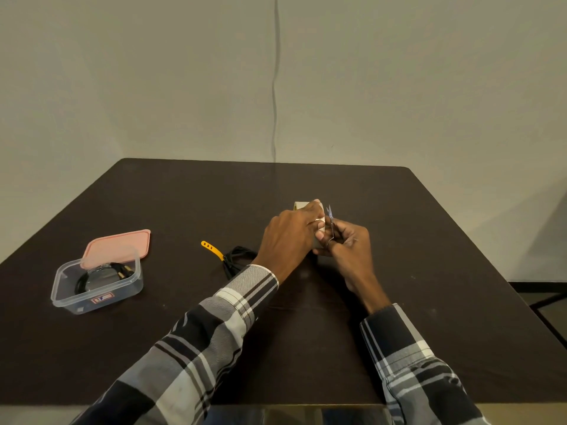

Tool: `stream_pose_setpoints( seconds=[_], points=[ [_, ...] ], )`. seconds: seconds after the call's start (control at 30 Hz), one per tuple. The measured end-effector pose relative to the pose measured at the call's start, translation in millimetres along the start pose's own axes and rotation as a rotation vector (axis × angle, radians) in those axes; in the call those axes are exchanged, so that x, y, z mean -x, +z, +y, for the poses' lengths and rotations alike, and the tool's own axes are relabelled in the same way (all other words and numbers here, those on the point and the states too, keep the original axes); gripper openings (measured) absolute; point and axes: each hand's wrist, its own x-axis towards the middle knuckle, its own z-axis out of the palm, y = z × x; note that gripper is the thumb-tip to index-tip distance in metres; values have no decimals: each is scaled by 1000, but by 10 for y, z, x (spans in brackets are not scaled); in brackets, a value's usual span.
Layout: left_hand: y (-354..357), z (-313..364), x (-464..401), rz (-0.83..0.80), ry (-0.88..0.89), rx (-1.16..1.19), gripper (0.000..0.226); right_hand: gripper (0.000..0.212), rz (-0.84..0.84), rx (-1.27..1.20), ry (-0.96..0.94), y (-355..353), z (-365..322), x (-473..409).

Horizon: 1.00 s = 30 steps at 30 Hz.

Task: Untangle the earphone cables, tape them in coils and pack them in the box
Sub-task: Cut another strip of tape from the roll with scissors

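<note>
My left hand point(291, 233) grips a pale roll of tape point(299, 205) near the table's middle; the hand hides most of the roll. Right beside it, my right hand point(346, 243) holds small scissors point(330, 217), a finger through a loop, blades pointing up next to the tape. A coiled black earphone cable point(236, 259) with a yellow strap point(212, 249) lies on the table left of my left wrist. At the left stands a clear plastic box point(98, 297) with another black coiled cable point(92, 276) inside.
A pink lid point(119, 245) leans on the box's far rim. The dark brown table point(337, 348) ends at a wall behind and drops off at the right edge. A thin cord point(275, 87) hangs down the wall.
</note>
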Motion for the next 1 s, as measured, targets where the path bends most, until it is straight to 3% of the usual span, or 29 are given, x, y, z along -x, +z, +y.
stream_pose_setpoints(
  seconds=[0.3, 0.4, 0.53, 0.63, 1.0],
  points=[
    [-50, 40, 21, 11, 46, 15, 31, 28, -3, -2, 8, -2, -30, 22],
    [-83, 21, -27, 27, -18, 22, 29, 26, -3, 4, 14, -1, -36, 33],
    [-211, 28, -69, -24, -77, -101, 45, 22, -19, 11, 18, 14, -40, 37],
    [-229, 84, -31, -70, -85, -182, 38, 23, -25, 10, 10, 22, -41, 30],
    [-214, 159, -34, -7, -1, -298, 25, 26, -36, 24, 15, 8, -22, 26]
  ],
)
